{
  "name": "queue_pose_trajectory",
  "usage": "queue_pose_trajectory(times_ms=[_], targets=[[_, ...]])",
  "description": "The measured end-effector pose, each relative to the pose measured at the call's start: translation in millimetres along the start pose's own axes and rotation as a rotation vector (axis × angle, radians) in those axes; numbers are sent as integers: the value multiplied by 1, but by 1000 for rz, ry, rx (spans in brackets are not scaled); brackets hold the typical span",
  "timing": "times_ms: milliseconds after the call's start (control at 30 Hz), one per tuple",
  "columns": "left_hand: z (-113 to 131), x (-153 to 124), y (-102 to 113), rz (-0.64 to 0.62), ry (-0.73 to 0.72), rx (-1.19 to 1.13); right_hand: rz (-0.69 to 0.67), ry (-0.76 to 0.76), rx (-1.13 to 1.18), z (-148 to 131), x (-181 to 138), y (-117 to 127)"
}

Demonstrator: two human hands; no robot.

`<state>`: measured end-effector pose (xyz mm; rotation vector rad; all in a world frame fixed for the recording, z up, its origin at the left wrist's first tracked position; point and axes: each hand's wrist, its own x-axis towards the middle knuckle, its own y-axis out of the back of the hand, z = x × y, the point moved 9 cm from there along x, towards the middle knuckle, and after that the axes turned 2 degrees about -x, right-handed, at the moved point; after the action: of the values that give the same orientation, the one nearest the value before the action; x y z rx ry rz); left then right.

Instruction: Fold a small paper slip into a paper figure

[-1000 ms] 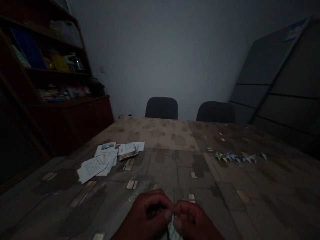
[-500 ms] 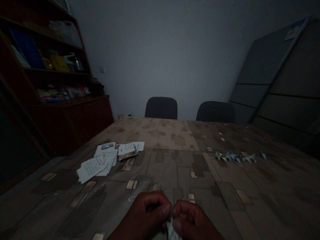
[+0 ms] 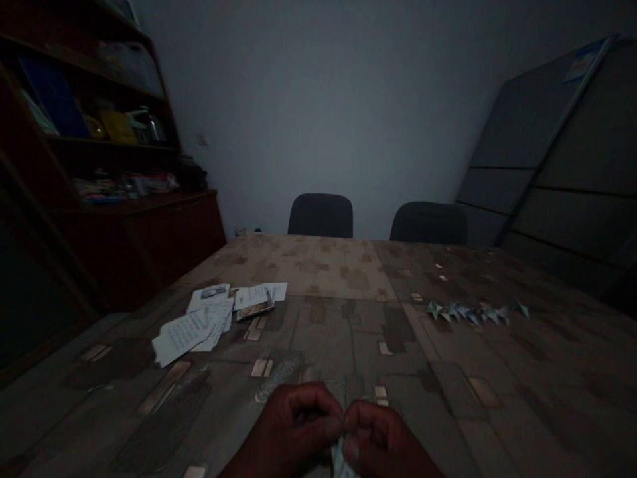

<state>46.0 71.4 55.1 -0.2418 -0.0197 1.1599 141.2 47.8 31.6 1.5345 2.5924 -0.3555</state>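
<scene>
At the bottom edge, my left hand (image 3: 293, 431) and my right hand (image 3: 385, 441) meet with curled fingers, both pinching a small pale piece of paper (image 3: 341, 463) that pokes out between them. Most of that paper is hidden by the fingers and cut off by the frame. The hands hover just above the near part of the patterned table (image 3: 348, 318). A row of several small folded paper pieces (image 3: 472, 312) lies on the table to the right, well beyond my right hand.
A loose pile of written paper sheets (image 3: 209, 318) lies on the table's left. Two dark chairs (image 3: 321, 214) stand at the far side. A wooden shelf unit (image 3: 99, 159) fills the left wall, and grey panels (image 3: 562, 159) lean at the right. The room is dim.
Both hands have sunk slightly toward the bottom edge, still pinching the paper; less of it shows now. Everything on the table is unmoved.
</scene>
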Motion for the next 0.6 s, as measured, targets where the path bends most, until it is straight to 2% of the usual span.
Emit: queue_pose_trajectory(times_ms=[167, 267, 367, 600], targets=[[-2, 0, -1, -41, -70, -21, 16, 27, 13, 1, -1, 2], [-2, -1, 2, -22, -116, -1, 19, 34, 38, 1, -1, 2], [4, -3, 6, 16, -154, 21, 8, 58, 59, -3, -1, 1], [20, -2, 3, -36, -300, 120, 26, 55, 32, -5, -2, 4]])
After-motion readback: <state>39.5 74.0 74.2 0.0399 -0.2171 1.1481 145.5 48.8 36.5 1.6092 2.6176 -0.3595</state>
